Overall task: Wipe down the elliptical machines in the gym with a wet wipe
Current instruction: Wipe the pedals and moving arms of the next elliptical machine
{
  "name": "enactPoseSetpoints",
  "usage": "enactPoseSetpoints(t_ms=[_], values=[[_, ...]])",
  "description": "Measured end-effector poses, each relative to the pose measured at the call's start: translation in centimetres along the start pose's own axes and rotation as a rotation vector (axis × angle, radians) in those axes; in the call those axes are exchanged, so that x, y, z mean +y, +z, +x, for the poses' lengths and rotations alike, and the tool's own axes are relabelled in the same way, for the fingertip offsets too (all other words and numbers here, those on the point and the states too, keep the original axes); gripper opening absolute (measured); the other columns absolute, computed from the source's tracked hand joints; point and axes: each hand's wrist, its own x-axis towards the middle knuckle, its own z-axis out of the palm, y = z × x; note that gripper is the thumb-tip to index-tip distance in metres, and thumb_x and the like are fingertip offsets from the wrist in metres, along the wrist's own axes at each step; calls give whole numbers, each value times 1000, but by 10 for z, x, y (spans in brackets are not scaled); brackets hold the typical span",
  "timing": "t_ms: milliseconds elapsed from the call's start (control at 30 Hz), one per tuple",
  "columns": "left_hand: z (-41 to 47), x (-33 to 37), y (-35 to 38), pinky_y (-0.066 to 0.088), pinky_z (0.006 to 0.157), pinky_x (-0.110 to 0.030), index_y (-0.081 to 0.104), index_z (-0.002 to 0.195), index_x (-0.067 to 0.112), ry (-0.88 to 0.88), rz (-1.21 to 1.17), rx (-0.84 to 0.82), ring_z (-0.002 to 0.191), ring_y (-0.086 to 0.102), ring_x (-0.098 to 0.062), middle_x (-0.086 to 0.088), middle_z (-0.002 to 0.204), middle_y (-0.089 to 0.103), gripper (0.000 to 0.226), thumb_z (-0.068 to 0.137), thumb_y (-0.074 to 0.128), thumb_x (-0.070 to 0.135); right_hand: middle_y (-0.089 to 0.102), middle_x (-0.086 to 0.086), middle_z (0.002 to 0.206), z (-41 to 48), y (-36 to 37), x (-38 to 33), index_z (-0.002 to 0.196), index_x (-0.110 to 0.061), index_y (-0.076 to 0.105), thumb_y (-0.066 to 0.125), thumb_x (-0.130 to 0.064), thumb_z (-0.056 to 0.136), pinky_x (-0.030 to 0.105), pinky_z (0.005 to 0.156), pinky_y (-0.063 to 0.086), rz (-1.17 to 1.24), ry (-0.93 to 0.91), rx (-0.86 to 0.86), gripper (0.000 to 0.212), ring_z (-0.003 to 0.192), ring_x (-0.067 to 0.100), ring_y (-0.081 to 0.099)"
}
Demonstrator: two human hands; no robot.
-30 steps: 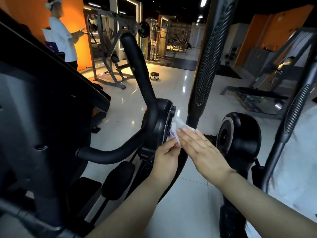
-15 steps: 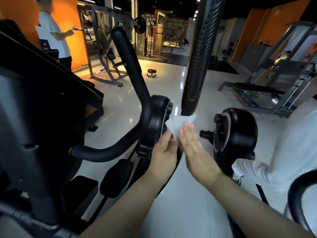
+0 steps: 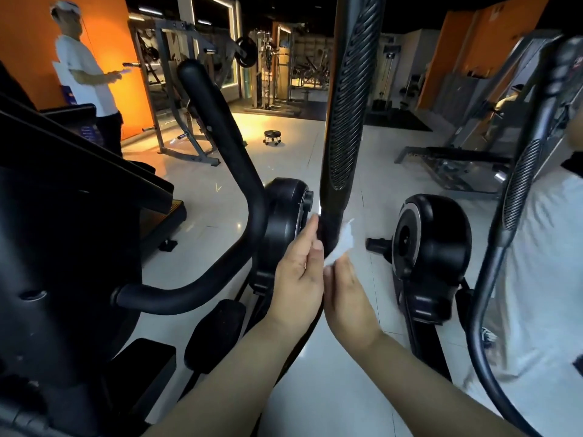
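Head view: the swing arm (image 3: 342, 121) of the near elliptical machine (image 3: 284, 222) is rising straight up the middle of the frame, its ribbed grip above and its smooth black lower end just ahead of both hands. To the left, the curved fixed handlebar (image 3: 227, 159) is sweeping round close beside the flywheel housing, leaving only a narrow gap between it and the arm. To the right, a strip of pale tiled floor (image 3: 315, 389) is lying open between this machine and the second elliptical (image 3: 432, 241), whose own grip bar is crossing the right edge. A person in a white shirt (image 3: 542, 279) is crowding that right side; another person (image 3: 85, 74) is standing well apart by the orange wall.

The left hand (image 3: 298, 279) is lying nearly straight-fingered along the left face of the arm's lower end, fingertips and thumb touching it, gripping nothing. The right hand (image 3: 347, 291) is pinching the wet wipe (image 3: 342, 244), its fingers curled, and is pressing the crumpled white wipe against the right side of that same lower end
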Motion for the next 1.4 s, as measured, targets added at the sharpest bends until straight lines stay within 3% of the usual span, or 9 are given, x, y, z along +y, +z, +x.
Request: enactPoseSetpoints(t_ms=[167,300,400,533,733,900,967,1100,1400], values=[[11,4,11,32,118,-21,41,151,28,154,144,80,142,40,3,16,152,47,44,108,45,20,62,9,120,23,-21,-14,137,-13,55,37,-31,108,39,111,40,180,-1,152,39,115,19,56],[12,1,13,34,108,-8,47,149,20,165,152,108,135,45,11,22,142,51,43,107,50,14,50,10,148,6,-8,-12,151,-6,39,43,-16,101,38,116,37,287,70,72,51,138,23,46],[16,4,13,34,105,-5,51,146,16,214,189,139,130,47,16,25,137,52,41,106,52,12,58,-15,118,10,-7,-11,130,-9,50,44,-1,102,26,99,42,383,50,156,30,114,-4,52],[21,4,12,37,104,-6,52,141,24,218,169,149,127,52,12,24,133,57,39,105,54,12,57,10,111,27,-10,-10,124,3,52,45,5,99,41,95,51,344,46,255,26,102,12,54],[21,1,13,41,106,-13,50,142,26,230,135,153,130,56,0,9,137,63,39,105,54,15,49,9,150,9,-1,-4,155,-9,33,41,-4,104,49,117,37,518,20,129,52,143,22,43],[30,-3,15,47,106,-23,49,143,29,256,190,191,123,63,-9,2,132,69,41,104,54,22,63,4,124,27,-19,-10,152,-16,34,33,-19,104,35,103,49,489,84,184,48,113,13,62],[30,-6,16,49,104,-22,48,144,31,244,199,195,119,66,-11,-1,129,70,42,103,54,23,61,12,129,27,-13,-14,149,-10,39,37,-12,108,48,107,47,548,88,218,41,120,24,59],[29,-10,15,49,106,-26,47,144,30,245,183,190,121,65,-13,-4,130,70,42,103,54,24,50,7,148,10,0,-10,154,-6,33,40,-5,106,46,117,37,599,92,148,48,142,20,44],[26,-13,14,48,106,-24,48,144,33,210,211,187,122,64,-10,0,131,69,43,101,54,26,53,9,140,26,-6,-14,151,-5,39,46,-7,105,51,110,42,623,59,212,46,133,20,50]])
